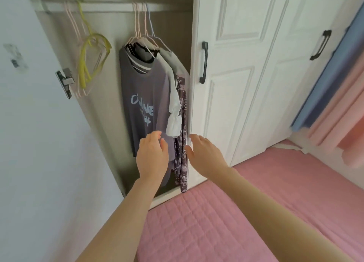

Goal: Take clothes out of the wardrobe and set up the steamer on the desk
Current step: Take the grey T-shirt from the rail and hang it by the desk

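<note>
Above the pink quilted bed, the left hand, fingers relaxed and holding nothing, is at the hem of the grey printed T-shirt. The right hand, likewise spread, is beside the purple patterned garment. Both clothes hang inside the wardrobe from its rail.

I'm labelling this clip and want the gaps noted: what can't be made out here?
Head view only.
Outside the frame: steamer, desk.
Mostly hidden behind the grey T-shirt and white garment: patterned garment.
Blurred, unreadable: T-shirt lettering.
Unclear from this angle: whether the left hand touches the T-shirt.
</note>
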The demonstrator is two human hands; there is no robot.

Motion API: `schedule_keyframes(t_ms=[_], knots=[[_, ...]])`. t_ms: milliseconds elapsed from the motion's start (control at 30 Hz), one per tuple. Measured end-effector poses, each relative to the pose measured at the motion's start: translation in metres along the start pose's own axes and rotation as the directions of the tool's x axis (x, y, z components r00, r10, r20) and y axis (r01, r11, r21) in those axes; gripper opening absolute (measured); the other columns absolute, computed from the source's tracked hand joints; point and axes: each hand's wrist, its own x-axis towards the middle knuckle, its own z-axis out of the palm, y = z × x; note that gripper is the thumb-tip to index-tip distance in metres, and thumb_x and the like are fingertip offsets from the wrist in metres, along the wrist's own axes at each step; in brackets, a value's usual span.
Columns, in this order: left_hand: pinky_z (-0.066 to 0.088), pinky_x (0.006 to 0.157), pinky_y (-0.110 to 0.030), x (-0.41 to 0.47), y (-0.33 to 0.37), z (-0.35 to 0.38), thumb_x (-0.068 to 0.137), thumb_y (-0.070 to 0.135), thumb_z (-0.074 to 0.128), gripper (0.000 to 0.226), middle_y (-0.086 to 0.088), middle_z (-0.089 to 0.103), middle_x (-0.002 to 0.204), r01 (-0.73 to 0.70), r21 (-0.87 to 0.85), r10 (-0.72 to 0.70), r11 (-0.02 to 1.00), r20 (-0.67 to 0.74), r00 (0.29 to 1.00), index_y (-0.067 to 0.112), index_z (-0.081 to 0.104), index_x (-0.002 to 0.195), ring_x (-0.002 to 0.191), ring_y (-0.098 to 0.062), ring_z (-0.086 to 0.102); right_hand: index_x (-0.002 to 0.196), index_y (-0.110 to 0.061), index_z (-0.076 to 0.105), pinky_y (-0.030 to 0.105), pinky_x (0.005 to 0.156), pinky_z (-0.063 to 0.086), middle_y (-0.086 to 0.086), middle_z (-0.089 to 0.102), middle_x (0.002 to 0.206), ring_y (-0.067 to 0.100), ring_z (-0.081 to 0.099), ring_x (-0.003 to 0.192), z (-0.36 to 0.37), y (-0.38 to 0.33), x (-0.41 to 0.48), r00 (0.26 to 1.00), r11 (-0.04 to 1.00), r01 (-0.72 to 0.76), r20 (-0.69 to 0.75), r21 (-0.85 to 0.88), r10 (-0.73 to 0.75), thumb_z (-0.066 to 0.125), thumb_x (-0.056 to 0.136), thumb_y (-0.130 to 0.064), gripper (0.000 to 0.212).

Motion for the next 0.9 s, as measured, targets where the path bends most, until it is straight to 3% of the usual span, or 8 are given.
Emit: schedule_keyframes(t_ms=[167, 267, 400, 533, 667, 733, 900], knots=[[0.056, 0.071, -0.043, 0.073, 0.016, 0.003, 0.096, 0.022, 0.052, 0.026, -0.003, 0.065, 0.111, -0.029, -0.005, 0.028, 1.0, -0.104, 0.994, 0.015, 0.058, 0.12, 0.099, -0.024, 0.059, 0.117, -0.01, 0.049, 0.031, 0.063, 0.035, 0.003, 0.055, 0.093, 0.025, 0.055, 0.084, -0.026, 0.0, 0.074, 0.997, 0.998, 0.049, -0.062, 0.047, -0.046, 0.037, 0.099, -0.027, 0.028], [0.053, 0.074, -0.045, 0.115, 0.027, 0.002, 0.097, 0.021, 0.049, 0.027, -0.006, 0.064, 0.112, -0.077, -0.005, 0.076, 0.997, -0.142, 0.987, 0.013, 0.057, 0.121, 0.103, -0.027, 0.056, 0.112, -0.01, 0.05, 0.032, 0.063, 0.04, 0.005, 0.058, 0.094, 0.027, 0.057, 0.084, -0.04, -0.003, 0.114, 0.99, 0.994, 0.082, -0.122, 0.069, -0.073, 0.038, 0.098, -0.027, 0.026], [0.052, 0.078, -0.044, 0.161, 0.039, -0.001, 0.097, 0.023, 0.05, 0.029, -0.005, 0.063, 0.115, -0.1, 0.002, 0.099, 0.995, -0.173, 0.98, 0.013, 0.057, 0.123, 0.106, -0.025, 0.055, 0.099, -0.011, 0.049, 0.03, 0.059, 0.04, 0.004, 0.057, 0.083, 0.021, 0.053, 0.067, -0.052, -0.01, 0.165, 0.981, 0.985, 0.123, -0.164, 0.118, -0.103, 0.039, 0.098, -0.026, 0.018], [0.048, 0.079, -0.039, 0.195, 0.045, 0.004, 0.096, 0.022, 0.051, 0.03, -0.005, 0.061, 0.119, -0.068, -0.079, 0.056, 0.994, -0.152, 0.987, 0.013, 0.056, 0.125, 0.11, -0.024, 0.055, 0.113, -0.01, 0.052, 0.03, 0.06, 0.045, 0.005, 0.062, 0.092, 0.021, 0.056, 0.073, -0.058, -0.02, 0.201, 0.96, 0.972, 0.2, -0.223, 0.123, -0.17, 0.04, 0.098, -0.025, 0.024], [0.047, 0.079, -0.035, 0.222, 0.048, 0.011, 0.096, 0.024, 0.053, 0.032, -0.007, 0.06, 0.119, 0.0, -0.184, -0.021, 0.983, -0.117, 0.993, 0.011, 0.057, 0.124, 0.106, -0.025, 0.058, 0.121, -0.006, 0.05, 0.04, 0.071, 0.056, 0.011, 0.064, 0.102, 0.027, 0.063, 0.083, -0.064, -0.027, 0.229, 0.95, 0.967, 0.236, -0.232, 0.101, -0.208, 0.044, 0.097, -0.02, 0.029], [0.05, 0.082, -0.037, 0.234, 0.049, 0.015, 0.094, 0.028, 0.055, 0.036, -0.008, 0.059, 0.121, 0.022, -0.211, -0.042, 0.977, -0.091, 0.995, 0.011, 0.055, 0.125, 0.107, -0.026, 0.058, 0.122, -0.006, 0.05, 0.035, 0.069, 0.054, 0.012, 0.062, 0.106, 0.027, 0.062, 0.086, -0.067, -0.027, 0.241, 0.95, 0.969, 0.235, -0.228, 0.075, -0.212, 0.046, 0.096, -0.015, 0.028], [0.052, 0.085, -0.047, 0.251, 0.048, 0.018, 0.089, 0.037, 0.062, 0.048, -0.005, 0.053, 0.129, 0.02, -0.091, -0.025, 0.996, -0.057, 0.998, 0.014, 0.048, 0.129, 0.114, -0.026, 0.055, 0.122, -0.006, 0.051, 0.031, 0.069, 0.053, 0.011, 0.062, 0.107, 0.025, 0.061, 0.087, -0.065, -0.023, 0.265, 0.954, 0.978, 0.207, -0.226, 0.028, -0.195, 0.049, 0.095, -0.009, 0.028]])
